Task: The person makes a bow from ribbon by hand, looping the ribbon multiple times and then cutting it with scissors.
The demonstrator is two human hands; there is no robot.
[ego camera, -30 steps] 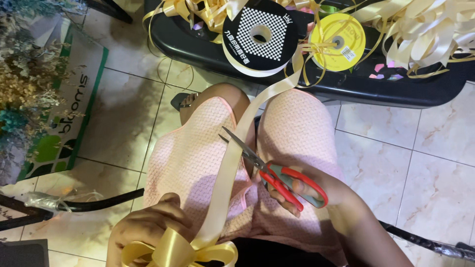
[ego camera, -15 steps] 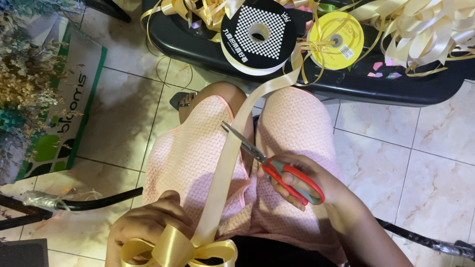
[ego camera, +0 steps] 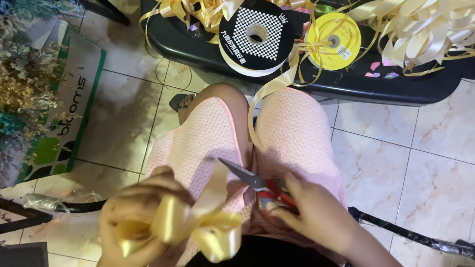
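My left hand (ego camera: 131,220) grips a pale yellow ribbon bow (ego camera: 203,230) low over my lap in the pink skirt. One short tail of the bow stands up toward the scissors (ego camera: 245,175). My right hand (ego camera: 316,217) holds those red-handled scissors, their blades together and pointing up-left beside the tail. A loose strand of the same ribbon (ego camera: 267,91) hangs slack between my knees. It runs up to the black spool with a checkered face (ego camera: 256,34) in the black tray (ego camera: 346,86).
A yellow spool (ego camera: 336,42) and a heap of cream ribbon loops (ego camera: 420,29) lie in the tray. Dried flowers (ego camera: 22,89) and a green and white bag (ego camera: 64,128) stand at the left. A black rod (ego camera: 410,235) lies on the tiled floor at the right.
The ribbon that ran taut from the bow to the spool is now parted; the spool end hangs slack. The scissor blades have come together, and both hands sit lower in the view.
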